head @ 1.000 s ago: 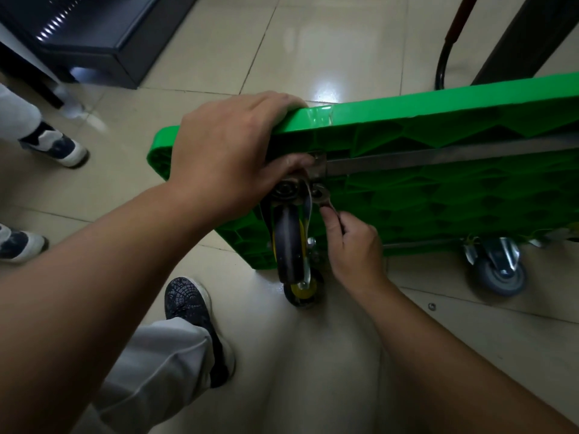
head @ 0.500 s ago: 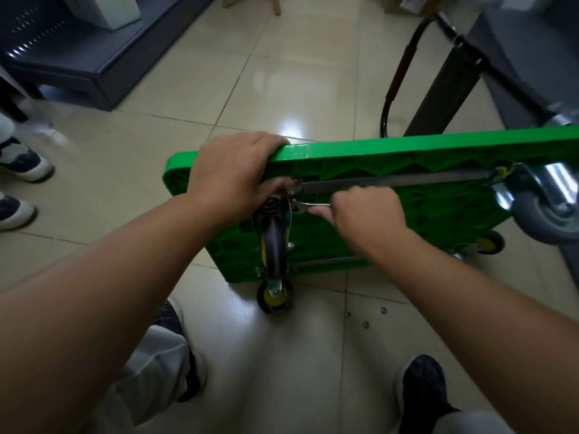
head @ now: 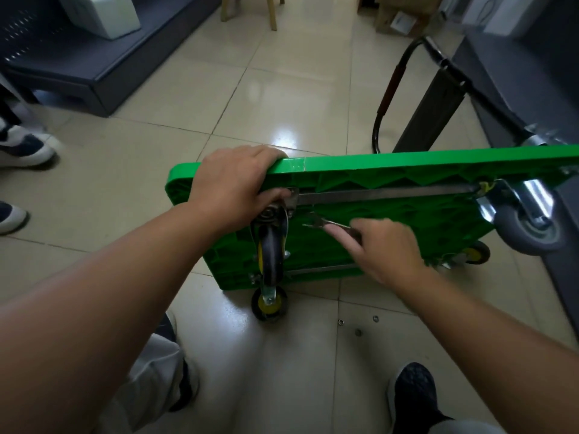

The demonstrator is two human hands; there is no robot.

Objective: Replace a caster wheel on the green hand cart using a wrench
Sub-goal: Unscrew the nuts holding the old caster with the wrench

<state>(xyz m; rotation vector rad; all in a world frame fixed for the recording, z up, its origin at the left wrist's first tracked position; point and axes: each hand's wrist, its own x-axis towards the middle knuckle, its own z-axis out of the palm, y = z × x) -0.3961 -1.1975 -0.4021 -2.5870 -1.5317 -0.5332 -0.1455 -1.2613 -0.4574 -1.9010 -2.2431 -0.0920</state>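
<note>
Because the cart (head: 360,167) stands tipped on its long edge, its underside faces the head view and the caster wheel (head: 272,255) is within reach.

Left hand (head: 232,183), just above the wheel: fingers curled over the cart's top edge, thumb on the mounting plate (head: 293,198). Judged to be steadying both.

Right hand (head: 388,249), right of the wheel: wrapped round the wrench (head: 326,223), whose open end points at the plate, not touching.

Small fasteners (head: 340,322) lie on the floor (head: 282,371) below and right of the wheel, likely already removed.

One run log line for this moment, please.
left hand: grips green cart | right hand: holds wrench | wrench: beside caster, apart
</note>
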